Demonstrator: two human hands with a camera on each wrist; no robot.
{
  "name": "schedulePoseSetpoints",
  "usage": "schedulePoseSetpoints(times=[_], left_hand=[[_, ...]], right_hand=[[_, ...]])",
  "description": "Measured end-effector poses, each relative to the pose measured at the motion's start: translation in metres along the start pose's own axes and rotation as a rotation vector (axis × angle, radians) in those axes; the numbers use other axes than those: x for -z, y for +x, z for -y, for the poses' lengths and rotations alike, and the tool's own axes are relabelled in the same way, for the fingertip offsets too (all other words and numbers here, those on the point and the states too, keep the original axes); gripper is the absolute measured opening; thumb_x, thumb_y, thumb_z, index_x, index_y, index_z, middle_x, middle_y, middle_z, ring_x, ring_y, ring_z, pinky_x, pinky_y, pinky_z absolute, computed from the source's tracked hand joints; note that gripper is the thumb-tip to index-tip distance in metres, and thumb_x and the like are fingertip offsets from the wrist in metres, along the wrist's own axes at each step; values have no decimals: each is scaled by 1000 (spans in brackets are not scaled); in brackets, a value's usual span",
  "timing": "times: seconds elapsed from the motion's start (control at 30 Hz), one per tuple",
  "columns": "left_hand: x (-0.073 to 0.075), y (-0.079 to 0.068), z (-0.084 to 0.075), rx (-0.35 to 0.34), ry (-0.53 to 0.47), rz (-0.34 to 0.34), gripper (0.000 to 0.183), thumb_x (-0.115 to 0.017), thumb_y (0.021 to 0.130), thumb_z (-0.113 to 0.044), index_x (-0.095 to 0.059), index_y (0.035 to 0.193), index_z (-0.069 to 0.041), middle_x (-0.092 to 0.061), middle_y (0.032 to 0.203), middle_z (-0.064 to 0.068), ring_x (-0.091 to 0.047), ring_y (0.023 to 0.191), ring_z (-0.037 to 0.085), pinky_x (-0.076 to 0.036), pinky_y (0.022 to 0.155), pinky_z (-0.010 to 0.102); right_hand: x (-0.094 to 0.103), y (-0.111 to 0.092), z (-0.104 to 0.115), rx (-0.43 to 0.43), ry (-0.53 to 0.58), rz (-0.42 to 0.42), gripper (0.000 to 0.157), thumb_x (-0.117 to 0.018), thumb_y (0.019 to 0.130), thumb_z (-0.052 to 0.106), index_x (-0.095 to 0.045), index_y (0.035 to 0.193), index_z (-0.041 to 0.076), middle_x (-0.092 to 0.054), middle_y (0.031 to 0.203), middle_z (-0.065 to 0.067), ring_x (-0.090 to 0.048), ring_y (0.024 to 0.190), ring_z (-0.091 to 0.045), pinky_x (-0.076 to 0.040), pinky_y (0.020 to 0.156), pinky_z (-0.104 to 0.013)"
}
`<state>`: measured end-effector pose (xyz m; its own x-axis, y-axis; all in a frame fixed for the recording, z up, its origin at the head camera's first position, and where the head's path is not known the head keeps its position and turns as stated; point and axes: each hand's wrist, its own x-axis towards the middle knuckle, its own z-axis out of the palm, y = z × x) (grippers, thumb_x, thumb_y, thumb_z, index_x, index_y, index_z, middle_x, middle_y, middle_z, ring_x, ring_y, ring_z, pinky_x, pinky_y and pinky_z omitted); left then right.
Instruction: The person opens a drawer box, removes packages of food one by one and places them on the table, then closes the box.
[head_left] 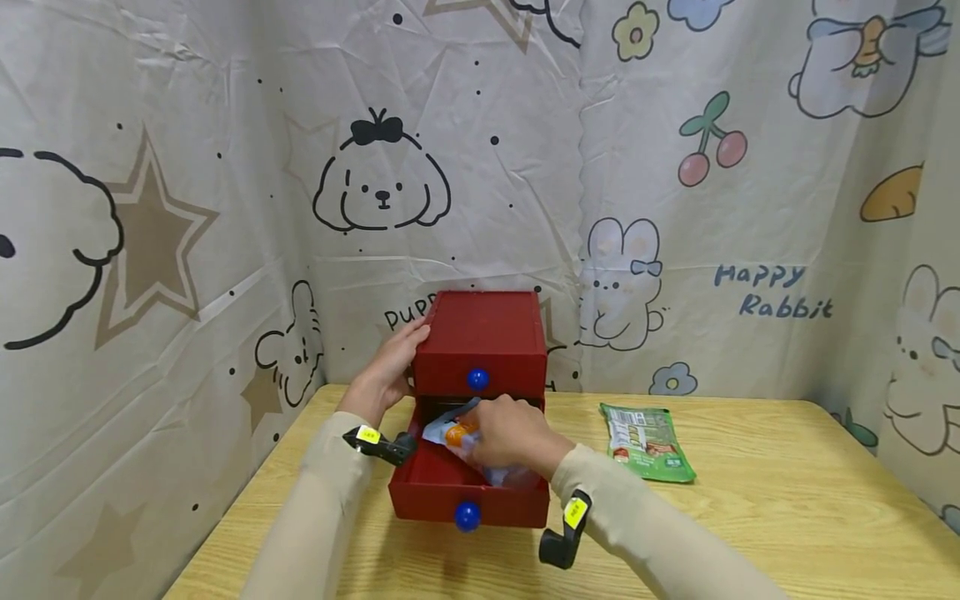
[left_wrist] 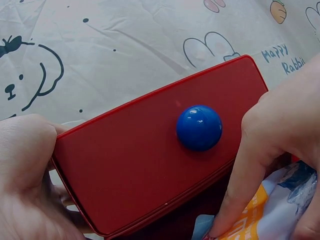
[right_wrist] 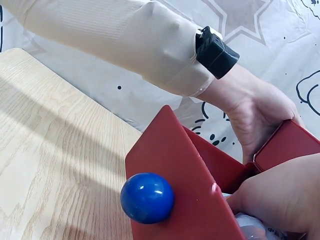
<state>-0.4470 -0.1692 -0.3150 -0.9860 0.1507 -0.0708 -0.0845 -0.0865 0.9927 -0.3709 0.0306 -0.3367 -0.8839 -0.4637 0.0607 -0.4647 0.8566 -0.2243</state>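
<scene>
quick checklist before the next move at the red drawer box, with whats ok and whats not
1. Drawer box steadied: ok, the left hand rests against its left side.
2. Lower drawer open: ok, pulled out at the front.
3. Upper drawer shut: ok.
4. Right hand has the white-and-orange packet: ok, fingers curled on it.
5. Lower drawer free to close: not ok, the right hand and packet are in it.
6. Nothing else beneath the packet: cannot tell, hidden from view.
</scene>
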Motion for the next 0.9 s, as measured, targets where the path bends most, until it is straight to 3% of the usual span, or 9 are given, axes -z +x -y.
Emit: schedulePoseSetpoints(times=[0.23, 0.5, 0.9], left_hand=[[1, -1, -1, -1, 8, -1, 52, -40, 112, -39, -31, 163, -32, -40, 155, 18, -43, 132, 43, -35, 103, 73], [0, 0, 0, -1, -1, 3, 53, -40, 112, -39, -29, 164, -32, -39, 156, 19, -43, 133, 44, -34, 103, 73], [2, 2, 1, -6, 6, 2, 53, -40, 113, -39, -29, 164, -32, -38, 157, 18, -42, 134, 44, -34, 103, 73]], right_hand=[[4, -1, 1, 6, 44, 3, 44, -83, 85, 30, -77, 127, 19, -71, 103, -1, -60, 80, -15, -55, 71, -35], [8, -2, 1, 18, 29, -1, 41, -82, 84, 25, -78, 124, 17, -72, 104, -1, -64, 88, -17, -57, 77, -37], [16, -5, 2, 30, 75, 14, 42, -81, 84, 21, -78, 125, 16, -73, 108, 0, -64, 87, -15, -56, 68, -30]])
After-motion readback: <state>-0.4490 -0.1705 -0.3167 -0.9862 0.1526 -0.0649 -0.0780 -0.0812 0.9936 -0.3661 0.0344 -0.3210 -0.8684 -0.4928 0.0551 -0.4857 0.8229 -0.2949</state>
